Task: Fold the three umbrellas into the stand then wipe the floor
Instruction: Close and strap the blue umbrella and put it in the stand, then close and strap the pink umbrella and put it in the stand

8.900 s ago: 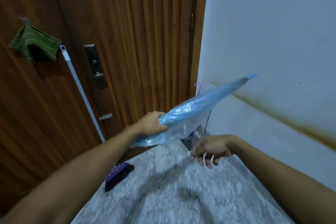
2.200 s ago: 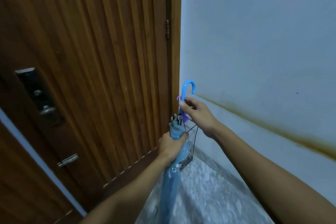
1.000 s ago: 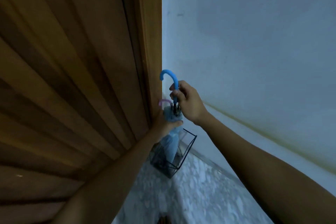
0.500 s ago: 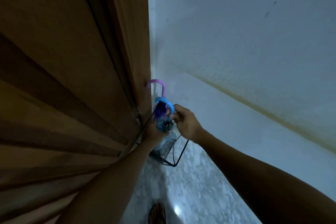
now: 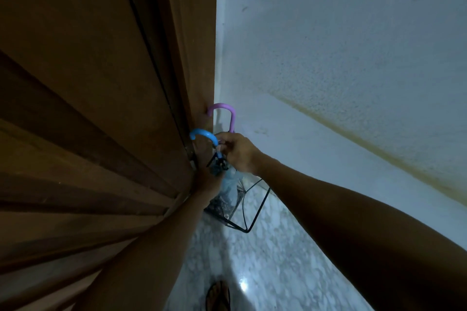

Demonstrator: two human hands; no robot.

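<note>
A black wire umbrella stand (image 5: 255,212) sits in the corner between the wooden door and the wall. The folded blue umbrella (image 5: 228,182) stands in it, its blue hooked handle (image 5: 203,135) pointing up. My right hand (image 5: 238,153) grips the shaft just below that handle. My left hand (image 5: 208,182) is wrapped around the folded blue canopy lower down. Behind them rises the purple hooked handle (image 5: 222,110) of another umbrella in the same stand.
The brown slatted wooden door (image 5: 101,108) fills the left, close to my left arm. A pale wall (image 5: 328,58) with a brownish stain line is on the right. Grey marble floor (image 5: 265,260) lies below, with a sandalled foot (image 5: 218,296) at the bottom edge.
The blue umbrella has gone from lying across my hands to standing in the stand. In the last second it sank lower; my head came closer to the door.
</note>
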